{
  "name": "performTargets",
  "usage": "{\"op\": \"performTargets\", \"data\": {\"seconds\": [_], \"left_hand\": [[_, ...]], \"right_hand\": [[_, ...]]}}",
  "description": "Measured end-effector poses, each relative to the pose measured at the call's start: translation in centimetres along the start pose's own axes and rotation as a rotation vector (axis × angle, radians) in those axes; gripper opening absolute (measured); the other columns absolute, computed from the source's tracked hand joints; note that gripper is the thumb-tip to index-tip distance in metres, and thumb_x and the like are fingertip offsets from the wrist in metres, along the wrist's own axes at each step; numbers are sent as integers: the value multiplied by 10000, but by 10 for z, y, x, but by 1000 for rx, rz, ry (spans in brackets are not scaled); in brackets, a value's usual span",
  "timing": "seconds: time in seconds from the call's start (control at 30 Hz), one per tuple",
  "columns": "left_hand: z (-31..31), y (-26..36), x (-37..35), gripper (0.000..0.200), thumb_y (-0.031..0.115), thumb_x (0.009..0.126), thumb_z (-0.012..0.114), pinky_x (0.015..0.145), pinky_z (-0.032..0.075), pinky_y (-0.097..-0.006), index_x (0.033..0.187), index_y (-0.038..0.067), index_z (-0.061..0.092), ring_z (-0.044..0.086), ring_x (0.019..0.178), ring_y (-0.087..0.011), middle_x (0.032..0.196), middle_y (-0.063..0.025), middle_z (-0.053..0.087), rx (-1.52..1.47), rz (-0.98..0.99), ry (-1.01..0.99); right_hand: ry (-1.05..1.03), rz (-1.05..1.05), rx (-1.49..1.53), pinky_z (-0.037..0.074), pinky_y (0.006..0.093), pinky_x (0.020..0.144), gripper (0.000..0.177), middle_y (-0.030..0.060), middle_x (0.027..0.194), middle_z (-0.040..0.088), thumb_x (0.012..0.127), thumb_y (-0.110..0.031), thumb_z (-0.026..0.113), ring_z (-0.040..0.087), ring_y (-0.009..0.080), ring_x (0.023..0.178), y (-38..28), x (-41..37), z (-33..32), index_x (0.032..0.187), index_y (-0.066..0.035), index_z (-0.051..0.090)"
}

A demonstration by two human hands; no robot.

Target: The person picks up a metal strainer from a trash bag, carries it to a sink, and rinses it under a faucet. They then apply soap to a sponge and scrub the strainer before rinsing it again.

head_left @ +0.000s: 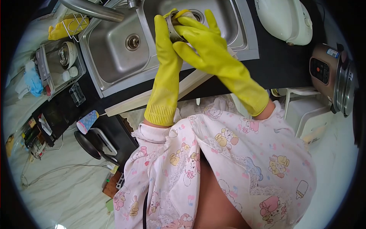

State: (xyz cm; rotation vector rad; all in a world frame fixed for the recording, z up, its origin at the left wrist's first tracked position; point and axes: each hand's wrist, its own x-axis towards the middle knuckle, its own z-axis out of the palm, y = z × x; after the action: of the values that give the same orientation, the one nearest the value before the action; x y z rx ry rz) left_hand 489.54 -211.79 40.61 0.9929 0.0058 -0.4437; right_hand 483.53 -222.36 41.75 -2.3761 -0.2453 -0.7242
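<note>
Yellow rubber gloves cover both hands above the right basin of the steel sink (110, 68). My left hand (164, 42) is wrapped round the side of a small round metal piece (174, 30), which looks like a drain strainer or cup. My right hand (206, 45) reaches across from the right, its fingers at the opening of the metal piece and its thumb below. Something yellow and whitish (185, 14) shows at the top of the piece, partly hidden by the fingers; I cannot make out what it is.
A faucet (95, 9) hangs over the left basin. At left stand a wire rack with a yellow cloth (68, 28) and a dish basket (57, 78). A white appliance (284, 19) and a brown cooker (324, 70) sit at right. A pan (87, 144) lies lower left.
</note>
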Motion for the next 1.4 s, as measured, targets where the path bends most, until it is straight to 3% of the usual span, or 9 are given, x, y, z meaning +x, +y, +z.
{"op": "performTargets", "data": {"seconds": [0.27,0.47,0.6,0.73,0.9,1.0,1.13,1.27,1.4], "left_hand": [[5,7,-6,465,483,895,531,788,488,-286,1116,76,582,604,913,-167,1071,-62,609,166,-42,159],[-38,-17,6,431,329,915,558,846,457,-291,1229,49,464,565,947,-177,1102,-92,562,810,664,-122],[-30,-16,17,427,255,905,577,816,470,-290,1256,69,422,570,921,-164,1070,-81,575,570,612,-139],[-25,2,41,368,368,883,580,651,501,-267,1096,68,565,603,744,-149,899,-62,622,381,240,-17],[-68,6,64,399,446,855,498,344,323,-261,836,57,583,405,389,-161,628,-62,537,-285,-806,-274],[-41,24,50,405,497,800,502,327,231,-230,712,102,525,316,351,-139,519,-24,421,-61,-832,-127],[-28,24,46,479,546,807,506,377,332,-247,824,72,574,452,449,-167,640,-65,542,31,-573,193],[-42,-10,54,367,424,943,440,663,500,-308,993,96,597,594,776,-191,962,-61,615,522,760,135],[-60,2,69,425,421,902,496,683,539,-303,978,18,608,638,759,-230,884,-133,645,-47,107,108]], "right_hand": [[-108,-358,122,497,328,773,218,103,916,650,830,-206,597,603,258,925,31,11,-3,970,-41,626],[-304,868,1693,492,284,739,216,83,939,642,888,-172,585,617,173,812,32,7,2,1053,-35,606],[-47,313,1310,489,259,729,255,77,1012,624,832,-93,593,614,177,804,30,3,10,1076,-18,603],[-261,806,1043,464,272,797,418,92,1074,623,732,67,521,604,156,924,8,8,7,1139,1,589],[-155,-414,57,371,411,1061,375,40,1084,630,697,7,580,572,240,1077,78,9,32,1047,-114,637],[-138,-724,53,434,466,959,456,81,1132,609,938,-216,553,580,260,1050,82,35,11,1353,-93,408],[-142,-102,255,452,347,920,321,99,1058,629,672,-58,629,597,258,999,45,16,46,992,-84,635],[-135,750,839,484,320,802,451,131,971,634,665,-39,616,602,278,945,-6,36,34,1115,-41,586],[-98,63,319,462,317,876,478,99,1078,635,725,-31,579,580,270,1062,17,21,48,1202,-47,549]]}}
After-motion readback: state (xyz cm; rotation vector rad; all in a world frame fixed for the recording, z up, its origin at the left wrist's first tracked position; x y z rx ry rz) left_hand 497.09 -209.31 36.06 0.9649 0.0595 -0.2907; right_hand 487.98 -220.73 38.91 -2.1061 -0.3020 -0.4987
